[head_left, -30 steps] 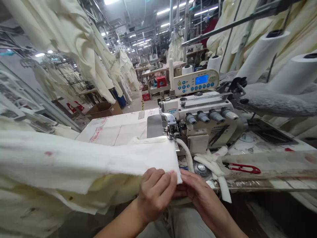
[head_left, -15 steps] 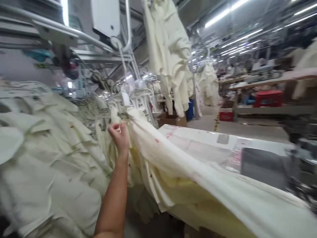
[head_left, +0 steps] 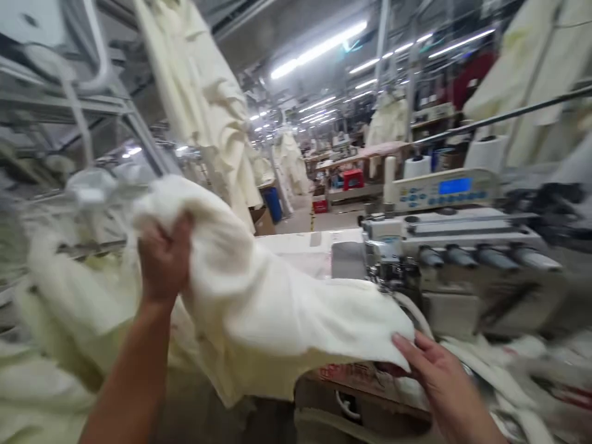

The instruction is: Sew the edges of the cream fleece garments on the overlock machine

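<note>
A cream-coloured garment piece [head_left: 277,308] is stretched between my two hands in front of the sewing table. My left hand [head_left: 164,259] is closed on its upper left end, and the cloth bunches over the fingers. At the right, my right hand [head_left: 430,370] pinches the edge of the same piece between thumb and fingers. Just beyond the cloth stands an overlock sewing machine [head_left: 462,246] with a blue-lit control panel [head_left: 453,186]. The white table top [head_left: 296,246] shows behind the garment piece.
More cream garments [head_left: 69,290] hang from the rack at the left. A hanging garment [head_left: 203,92] is above the table's far side. Thread cones [head_left: 485,151] stand behind the machine. A blue bin [head_left: 272,205] and a red stool [head_left: 353,179] are farther back.
The view has turned right, bringing the machine and my right hand into sight. My left hand, earlier up by the hangers, now grips the cloth, which has come away toward me.
</note>
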`<state>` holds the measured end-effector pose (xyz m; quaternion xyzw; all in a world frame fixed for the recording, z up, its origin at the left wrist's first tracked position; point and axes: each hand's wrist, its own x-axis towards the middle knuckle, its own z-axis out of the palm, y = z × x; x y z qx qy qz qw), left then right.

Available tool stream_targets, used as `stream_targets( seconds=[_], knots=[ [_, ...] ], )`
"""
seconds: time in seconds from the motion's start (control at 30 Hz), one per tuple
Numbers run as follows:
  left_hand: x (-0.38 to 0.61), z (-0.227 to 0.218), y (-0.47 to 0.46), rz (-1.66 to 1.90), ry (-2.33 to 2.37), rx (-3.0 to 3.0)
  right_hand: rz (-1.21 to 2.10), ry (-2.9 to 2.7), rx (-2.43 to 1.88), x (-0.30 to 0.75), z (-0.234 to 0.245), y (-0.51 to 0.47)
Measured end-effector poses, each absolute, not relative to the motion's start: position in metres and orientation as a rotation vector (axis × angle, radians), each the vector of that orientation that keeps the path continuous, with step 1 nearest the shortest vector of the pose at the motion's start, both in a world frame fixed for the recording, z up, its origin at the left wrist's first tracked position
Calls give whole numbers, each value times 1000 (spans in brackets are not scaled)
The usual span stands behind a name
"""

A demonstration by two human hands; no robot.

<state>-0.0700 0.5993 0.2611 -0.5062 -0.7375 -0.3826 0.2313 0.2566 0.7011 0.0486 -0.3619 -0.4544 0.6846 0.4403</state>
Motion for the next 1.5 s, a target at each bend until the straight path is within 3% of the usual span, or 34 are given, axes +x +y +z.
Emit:
stream_targets(
  seconds=[0.13, 0.3, 0.5, 0.8, 1.07, 1.33, 1.5],
  knots=[
    [-28, 217, 645, -612, -2082, -2489, 1590, -1189, -855, 262, 48, 699],
    [44, 157, 713, -929, -2111, -1924, 1535, -1322, -821, 267, 40, 694],
    [110, 106, 719, -653, -1977, -2120, 1708, -1226, -836, 274, 33, 697],
    [99, 99, 738, -846, -2026, -2377, 1791, -1205, -787, 284, 31, 698],
    [92, 99, 754, -796, -2020, -2414, 1855, -1114, -752, 279, 25, 712],
    [79, 108, 768, -764, -1884, -2357, 1562, -1216, -824, 269, 44, 703],
    [117, 85, 693, -1168, -1713, -2282, 1304, -1705, -845, 288, 45, 704]
  ],
)
